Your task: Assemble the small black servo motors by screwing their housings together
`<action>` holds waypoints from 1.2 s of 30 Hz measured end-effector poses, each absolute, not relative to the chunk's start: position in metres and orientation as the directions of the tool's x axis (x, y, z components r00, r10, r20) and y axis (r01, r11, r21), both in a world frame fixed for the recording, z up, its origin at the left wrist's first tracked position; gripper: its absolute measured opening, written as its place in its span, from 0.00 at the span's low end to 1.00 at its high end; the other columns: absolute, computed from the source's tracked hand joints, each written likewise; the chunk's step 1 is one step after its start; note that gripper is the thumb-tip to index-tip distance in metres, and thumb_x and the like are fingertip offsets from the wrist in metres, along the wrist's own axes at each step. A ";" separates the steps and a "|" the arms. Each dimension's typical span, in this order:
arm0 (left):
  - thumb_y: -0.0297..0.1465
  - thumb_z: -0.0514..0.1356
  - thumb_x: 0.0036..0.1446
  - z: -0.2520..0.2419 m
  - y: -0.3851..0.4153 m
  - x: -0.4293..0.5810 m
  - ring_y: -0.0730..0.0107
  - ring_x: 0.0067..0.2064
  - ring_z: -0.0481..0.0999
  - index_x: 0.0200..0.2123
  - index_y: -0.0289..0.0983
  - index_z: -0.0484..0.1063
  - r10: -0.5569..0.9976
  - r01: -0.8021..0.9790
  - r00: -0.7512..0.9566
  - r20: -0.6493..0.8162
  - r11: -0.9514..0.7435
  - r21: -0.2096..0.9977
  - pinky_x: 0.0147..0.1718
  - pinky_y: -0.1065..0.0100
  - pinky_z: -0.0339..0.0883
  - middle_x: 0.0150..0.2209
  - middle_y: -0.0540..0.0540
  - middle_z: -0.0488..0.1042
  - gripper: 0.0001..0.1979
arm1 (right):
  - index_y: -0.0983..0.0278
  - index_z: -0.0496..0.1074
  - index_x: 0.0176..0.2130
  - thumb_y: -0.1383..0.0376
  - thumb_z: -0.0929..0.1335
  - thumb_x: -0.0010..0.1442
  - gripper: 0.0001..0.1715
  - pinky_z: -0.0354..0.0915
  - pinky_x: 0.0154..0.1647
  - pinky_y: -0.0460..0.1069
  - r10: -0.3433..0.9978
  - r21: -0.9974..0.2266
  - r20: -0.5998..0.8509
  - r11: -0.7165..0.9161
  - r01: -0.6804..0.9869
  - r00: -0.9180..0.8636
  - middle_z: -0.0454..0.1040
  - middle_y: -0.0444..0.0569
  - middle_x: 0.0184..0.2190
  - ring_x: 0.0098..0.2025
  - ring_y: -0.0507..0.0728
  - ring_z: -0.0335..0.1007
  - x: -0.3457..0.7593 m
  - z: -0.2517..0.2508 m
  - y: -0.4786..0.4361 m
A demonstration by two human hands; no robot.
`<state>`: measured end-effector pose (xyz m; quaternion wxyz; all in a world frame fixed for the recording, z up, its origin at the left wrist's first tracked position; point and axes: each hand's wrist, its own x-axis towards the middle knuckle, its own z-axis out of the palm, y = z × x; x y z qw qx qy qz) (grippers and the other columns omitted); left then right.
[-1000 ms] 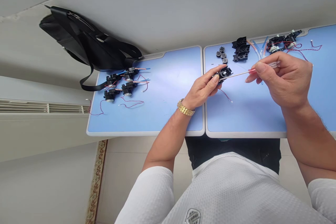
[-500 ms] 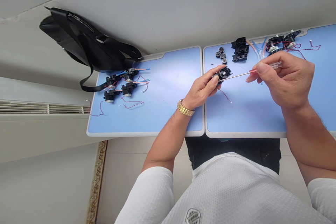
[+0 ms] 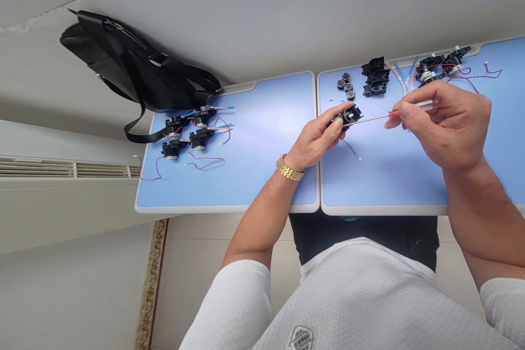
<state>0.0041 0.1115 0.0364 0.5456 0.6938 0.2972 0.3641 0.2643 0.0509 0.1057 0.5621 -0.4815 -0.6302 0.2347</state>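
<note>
My left hand [image 3: 318, 139] grips a small black plastic housing [image 3: 351, 115] with a white part in its middle, held above the right-hand table. A thin red wire [image 3: 351, 149] with a white plug hangs below it. In my right hand [image 3: 447, 123] is a screwdriver [image 3: 375, 117] with a clear and red handle, pinched between thumb and fingers. Its metal shaft points left and the tip meets the housing's near side; the exact contact point is too small to make out. My left fingers hide part of the housing.
Several round black parts [image 3: 348, 87] and black housings [image 3: 375, 76] lie at the back of the right table [image 3: 385, 186]. Wired black assemblies [image 3: 455, 60] sit farther right. More assemblies [image 3: 199, 136] rest on the left table [image 3: 254, 186], beside a black bag [image 3: 135, 65] against the wall.
Both hands stay almost in place, with the screwdriver still against the housing. The screwdriver handle appears slightly turned in my right fingers.
</note>
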 end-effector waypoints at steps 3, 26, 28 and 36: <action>0.59 0.57 0.78 0.037 0.111 0.003 0.65 0.31 0.77 0.74 0.46 0.76 0.808 0.015 0.563 0.174 -0.220 0.975 0.32 0.62 0.75 0.30 0.49 0.71 0.34 | 0.47 0.85 0.39 0.60 0.77 0.72 0.07 0.88 0.42 0.61 0.868 -0.833 0.487 0.427 0.352 0.099 0.85 0.40 0.32 0.35 0.63 0.89 0.264 0.105 0.051; 0.65 0.49 0.78 0.049 0.108 0.003 0.69 0.26 0.73 0.73 0.46 0.77 0.828 0.104 0.551 0.101 -0.189 0.976 0.26 0.65 0.67 0.34 0.44 0.80 0.39 | 0.51 0.84 0.42 0.70 0.75 0.69 0.11 0.85 0.32 0.57 0.714 -0.649 0.700 0.647 0.400 -0.019 0.88 0.39 0.32 0.31 0.59 0.87 0.264 0.100 0.053; 0.65 0.49 0.78 0.050 0.108 0.003 0.69 0.26 0.74 0.73 0.46 0.77 0.829 0.115 0.549 0.104 -0.198 0.973 0.26 0.65 0.67 0.34 0.44 0.80 0.39 | 0.50 0.84 0.42 0.69 0.75 0.71 0.11 0.84 0.32 0.58 0.720 -0.649 0.693 0.641 0.409 -0.027 0.88 0.40 0.33 0.31 0.59 0.86 0.264 0.101 0.053; 0.65 0.49 0.78 0.053 0.108 0.003 0.64 0.32 0.80 0.72 0.44 0.78 0.843 0.142 0.530 0.088 -0.192 0.971 0.27 0.65 0.70 0.37 0.42 0.81 0.40 | 0.51 0.84 0.42 0.66 0.76 0.70 0.07 0.80 0.29 0.58 0.694 -0.599 0.718 0.655 0.461 -0.053 0.88 0.40 0.34 0.29 0.58 0.84 0.268 0.098 0.053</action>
